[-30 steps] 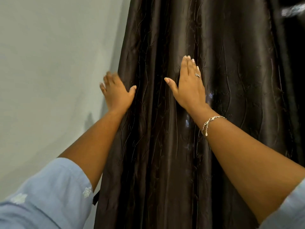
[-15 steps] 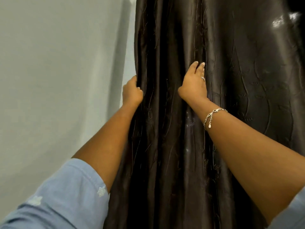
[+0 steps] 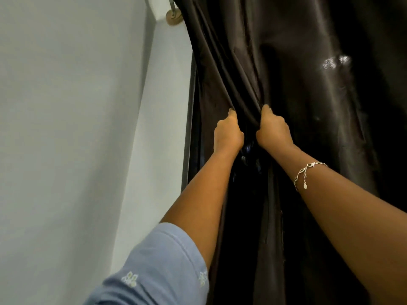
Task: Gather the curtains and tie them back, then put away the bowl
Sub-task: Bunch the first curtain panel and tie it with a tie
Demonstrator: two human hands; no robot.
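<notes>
A dark brown, shiny curtain (image 3: pixel 308 106) hangs over the right half of the head view. My left hand (image 3: pixel 228 134) grips a bunch of its folds from the left, fingers curled into the fabric. My right hand (image 3: pixel 273 130), with a silver bracelet on the wrist, grips the same bunch from the right. The two hands are close together, with the gathered fabric squeezed between them and pulled taut up toward the top left. No bowl is in view.
A pale wall (image 3: pixel 77 128) fills the left side. A round wooden bracket with a metal piece (image 3: pixel 174 16) sits on the wall at the top, next to the curtain's edge.
Both hands went from lying flat on the curtain to gripping its folds. They have come closer together, bunching the fabric between them, and the curtain has shifted right in view.
</notes>
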